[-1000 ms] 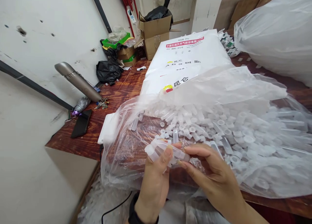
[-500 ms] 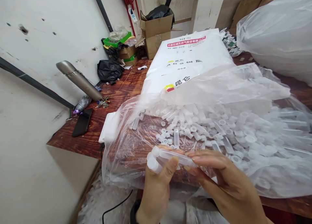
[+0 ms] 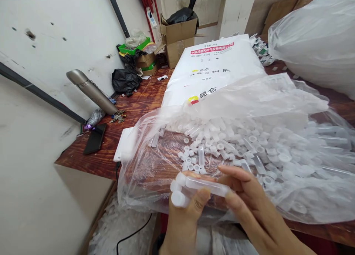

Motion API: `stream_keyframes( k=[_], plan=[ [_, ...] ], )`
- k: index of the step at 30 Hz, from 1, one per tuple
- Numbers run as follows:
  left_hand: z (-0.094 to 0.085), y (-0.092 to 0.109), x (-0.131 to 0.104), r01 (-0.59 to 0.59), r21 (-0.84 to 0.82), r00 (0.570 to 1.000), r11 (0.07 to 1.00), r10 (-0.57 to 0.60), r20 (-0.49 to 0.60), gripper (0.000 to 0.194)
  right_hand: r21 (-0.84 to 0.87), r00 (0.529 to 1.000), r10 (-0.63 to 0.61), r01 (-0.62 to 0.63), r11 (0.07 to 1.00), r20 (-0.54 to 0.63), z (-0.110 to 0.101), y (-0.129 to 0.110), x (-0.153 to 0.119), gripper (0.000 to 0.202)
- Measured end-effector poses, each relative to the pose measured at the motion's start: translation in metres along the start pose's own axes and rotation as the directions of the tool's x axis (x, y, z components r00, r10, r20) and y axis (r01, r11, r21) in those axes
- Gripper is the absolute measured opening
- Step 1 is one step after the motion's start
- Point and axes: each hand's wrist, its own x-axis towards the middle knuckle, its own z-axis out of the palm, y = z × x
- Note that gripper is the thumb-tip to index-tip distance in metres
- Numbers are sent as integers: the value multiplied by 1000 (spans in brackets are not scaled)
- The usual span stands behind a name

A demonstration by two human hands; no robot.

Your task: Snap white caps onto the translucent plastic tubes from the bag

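My left hand (image 3: pixel 185 218) is closed around a small bundle of frosted plastic tubes with white caps. One capped tube (image 3: pixel 206 185) lies on top under my thumb, pointing right, and other white caps (image 3: pixel 179 199) stick out on the left side of the fist. The thumb of my right hand (image 3: pixel 249 199) touches the far end of the top tube, while its index finger is raised off it. Beyond my hands, a clear plastic bag (image 3: pixel 144 173) lies spread open, with a heap of loose caps and tubes (image 3: pixel 238 144) on it.
A printed white sack (image 3: pixel 213 66) lies behind the heap. To the left are a metal flask (image 3: pixel 91 92), keys (image 3: pixel 118 116), a phone (image 3: pixel 95 138) and a white device (image 3: pixel 123 144). A cardboard box (image 3: pixel 179 37) stands at the back, with a large filled bag (image 3: pixel 316 44) at right.
My right index finger has lifted away from the top tube. My left hand has shifted slightly right and down with its tubes, and more of the caps in it show.
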Motion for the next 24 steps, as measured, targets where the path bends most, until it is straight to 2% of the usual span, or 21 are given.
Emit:
stream_keyframes(
  k=[2, 5, 6, 9, 13, 15, 16, 17, 19, 21, 23, 24],
  plan=[
    [0, -1, -1, 9, 6, 1000, 1000, -9, -10, 23, -24, 998, 14, -13, 1000, 59, -3, -2, 0, 33],
    [3, 1, -1, 48, -31, 999, 998, -48, 20, 22, 50, 982, 122, -130, 990, 144, -5, -3, -1, 35],
    [5, 2, -1, 61, -53, 998, 997, -60, 20, 23, 64, 981, 133, -143, 988, 140, -5, -3, -1, 35],
    [7, 7, 0, 85, -103, 996, 991, -87, -11, 24, -12, 996, 55, -54, 998, 77, -2, -1, -2, 34],
    [5, 6, 0, 118, -139, 992, 983, -123, -27, 24, -112, 996, -34, 43, 993, 84, 2, 2, 0, 36],
    [2, 3, 0, 96, -113, 995, 989, -100, -26, 22, -120, 989, -136, 142, 983, 53, 5, 2, 1, 35],
    [0, 2, -1, 73, -78, 997, 994, -75, -25, 21, -93, 988, -146, 149, 984, 43, 6, 1, 1, 32],
    [-3, 2, -1, 42, -29, 999, 999, -42, -23, 20, -37, 994, -97, 99, 994, 53, 8, -1, 1, 28],
    [-9, 4, -3, -13, 94, 1000, 996, 15, -24, 20, 104, 983, 114, -130, 986, 145, 10, -5, 0, 27],
    [-19, 12, -7, -32, 248, 999, 968, 39, -20, 21, 179, 905, 284, -351, 919, 317, 12, -10, -1, 34],
    [-35, 23, -12, -42, 398, 998, 916, 58, -28, 23, 152, 838, 321, -422, 894, 442, 11, -10, -2, 41],
    [-47, 30, -15, -47, 436, 994, 899, 87, -71, 25, 114, 837, 309, -398, 910, 453, 10, -9, -1, 42]
  ],
)
